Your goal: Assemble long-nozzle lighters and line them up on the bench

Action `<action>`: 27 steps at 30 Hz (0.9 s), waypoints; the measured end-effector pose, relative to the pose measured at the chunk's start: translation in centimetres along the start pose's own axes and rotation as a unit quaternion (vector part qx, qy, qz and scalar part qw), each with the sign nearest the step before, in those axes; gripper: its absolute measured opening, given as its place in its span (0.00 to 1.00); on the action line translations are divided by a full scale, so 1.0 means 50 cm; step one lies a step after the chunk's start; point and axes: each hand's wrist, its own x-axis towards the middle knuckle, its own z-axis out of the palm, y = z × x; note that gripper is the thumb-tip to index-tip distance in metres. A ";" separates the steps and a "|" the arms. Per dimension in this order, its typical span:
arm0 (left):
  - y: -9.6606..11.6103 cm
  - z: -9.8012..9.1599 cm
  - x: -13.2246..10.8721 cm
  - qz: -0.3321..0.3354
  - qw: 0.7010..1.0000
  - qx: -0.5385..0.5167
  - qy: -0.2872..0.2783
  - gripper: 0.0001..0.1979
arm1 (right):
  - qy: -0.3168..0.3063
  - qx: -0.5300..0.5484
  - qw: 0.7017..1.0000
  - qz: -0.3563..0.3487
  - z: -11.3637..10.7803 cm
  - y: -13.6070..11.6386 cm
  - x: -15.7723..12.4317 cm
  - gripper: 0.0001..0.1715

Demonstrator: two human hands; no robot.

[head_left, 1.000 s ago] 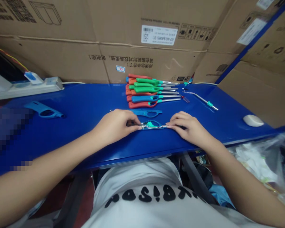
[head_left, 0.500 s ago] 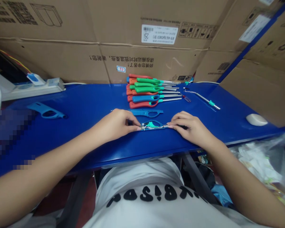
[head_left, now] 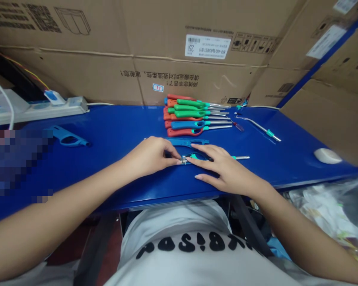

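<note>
An opened blue stick lighter [head_left: 183, 160] lies on the blue table in front of me, its inner parts and teal trigger partly showing. My left hand [head_left: 153, 155] pinches its left end between thumb and fingers. Over its middle spreads my right hand [head_left: 229, 169], fingers apart, with the fingertips at the inner parts near my left thumb. A metal tube [head_left: 242, 157] sticks out past the right hand. Just behind lies another blue handle shell [head_left: 183, 142]. The right hand hides much of the lighter.
Several red, green and blue stick lighters [head_left: 187, 114] are stacked at the back. A screwdriver [head_left: 238, 126] and a loose metal tube [head_left: 261, 129] lie right of them. A blue handle piece [head_left: 67, 137], power strip [head_left: 38, 111] and white mouse [head_left: 327, 156] are farther out.
My right hand has let go of the lighter's right end and moved left over its middle, its fingers now spread. The metal tube has come into view. My left hand keeps its pinch.
</note>
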 end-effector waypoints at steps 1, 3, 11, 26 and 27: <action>0.000 0.000 0.000 0.002 1.000 0.005 0.000 0.07 | -0.005 0.000 1.000 0.002 0.003 -0.001 0.001 0.28; -0.001 -0.001 0.000 0.009 1.000 0.012 -0.001 0.07 | -0.012 0.002 1.000 0.011 0.005 -0.001 0.002 0.27; -0.008 -0.007 -0.003 0.027 0.999 0.024 -0.008 0.07 | -0.013 0.016 1.000 0.019 0.007 -0.001 0.000 0.26; -0.003 -0.008 -0.002 0.020 1.000 0.009 -0.002 0.11 | 0.083 0.069 0.994 0.030 0.008 0.007 -0.003 0.30; -0.002 -0.008 -0.005 0.030 0.999 0.011 0.010 0.11 | 0.116 0.075 0.989 0.045 0.004 0.010 -0.005 0.28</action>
